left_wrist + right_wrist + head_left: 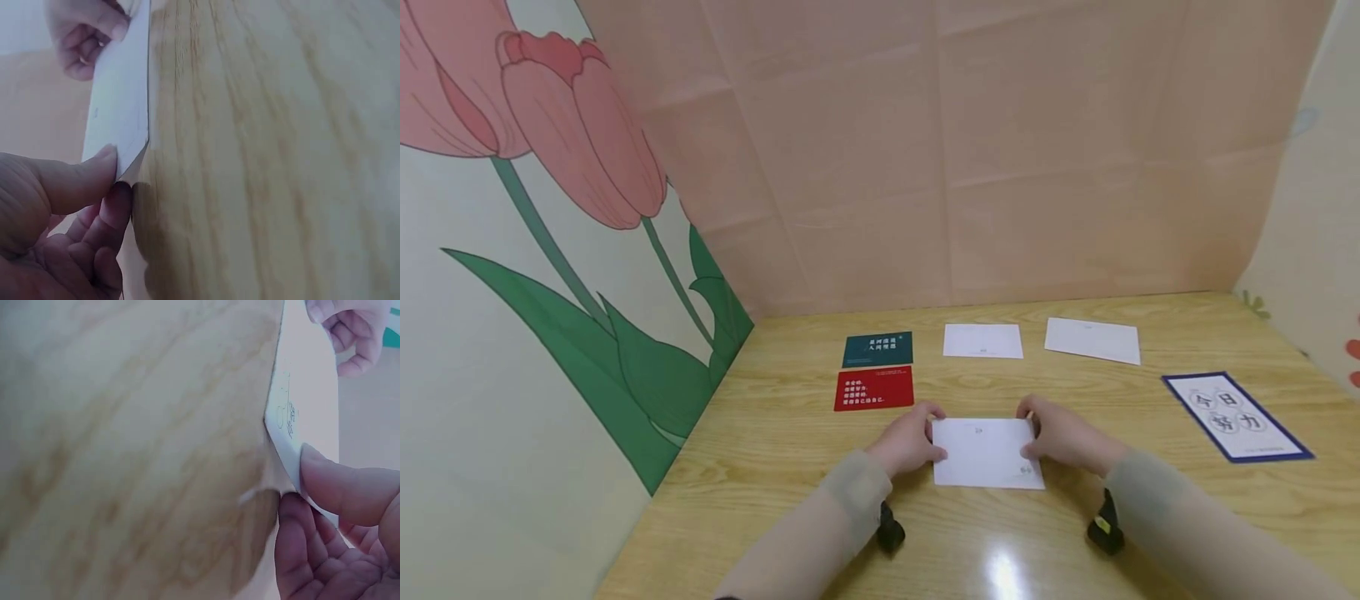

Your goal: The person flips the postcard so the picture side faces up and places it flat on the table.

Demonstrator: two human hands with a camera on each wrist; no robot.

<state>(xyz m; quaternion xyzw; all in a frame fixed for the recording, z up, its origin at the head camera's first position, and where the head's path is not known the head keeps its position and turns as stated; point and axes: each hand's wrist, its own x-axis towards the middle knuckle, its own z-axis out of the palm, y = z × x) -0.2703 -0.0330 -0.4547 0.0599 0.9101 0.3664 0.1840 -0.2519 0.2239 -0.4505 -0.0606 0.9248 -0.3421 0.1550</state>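
Note:
A white card (pixel 985 454) with small print near its top and its lower right corner is held between both hands, low over the table. My left hand (pixel 912 439) pinches its left edge, thumb on top and fingers beneath, as the left wrist view shows of the card (pixel 122 100). At the opposite edge my right hand (pixel 1063 433) pinches the card the same way. The right wrist view has the right thumb (pixel 350 487) on the card's upper face, with fingers curled under the edge. The card's underside is hidden.
Beyond the hands lie a green card (pixel 877 349), a red card (pixel 874 389) and two white cards, one in the middle (pixel 982 340) and another farther right (pixel 1092 340). A blue-bordered card (pixel 1237 417) lies at the right. A pink-hung wall (pixel 1000 167) closes the table's back.

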